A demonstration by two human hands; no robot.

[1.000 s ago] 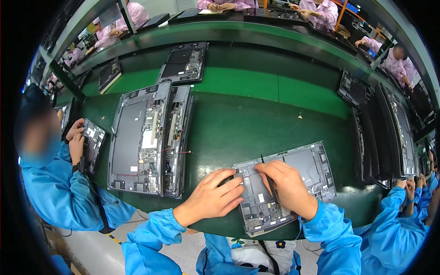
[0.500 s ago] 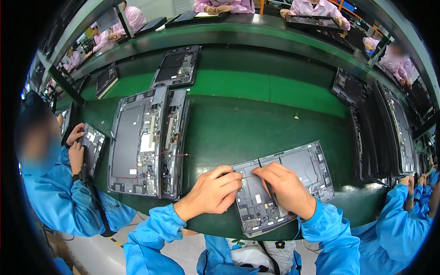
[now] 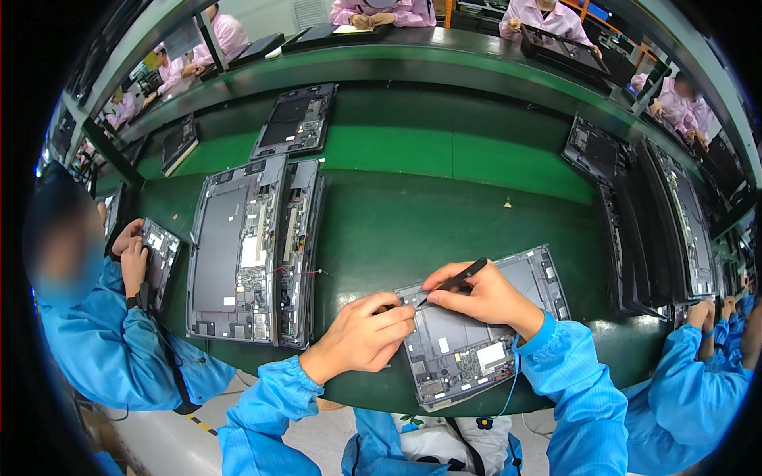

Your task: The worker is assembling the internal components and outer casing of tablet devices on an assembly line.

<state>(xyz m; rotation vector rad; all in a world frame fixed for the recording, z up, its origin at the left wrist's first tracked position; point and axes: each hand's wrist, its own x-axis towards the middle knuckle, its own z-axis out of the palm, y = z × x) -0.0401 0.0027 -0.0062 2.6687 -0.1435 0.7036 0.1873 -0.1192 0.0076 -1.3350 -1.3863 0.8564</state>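
Note:
An opened tablet-like device (image 3: 520, 287) lies at a slant on the green table in front of me, its circuit board and dark inner panels showing. My right hand (image 3: 484, 297) is over its upper part, closed around black tweezers (image 3: 460, 276). The tweezers' tip points down-left, at the device's upper left corner. Beside that corner is my left hand (image 3: 365, 329), fingers curled and pinched together. A small dark thing shows at its fingertips; I cannot make out what it is. A thin blue cord (image 3: 512, 381) hangs near my right sleeve.
Stacked open devices (image 3: 230, 246) stand to the left, with another device (image 3: 295, 119) behind them. A further stack (image 3: 675, 222) is at the right. A raised shelf (image 3: 397, 59) runs across the back. Co-workers in blue sit on both sides; others in pink work beyond.
My right hand has turned, so the tweezers now slant with their tip down-left near my left hand. The circuit board shows more. My left hand has barely moved.

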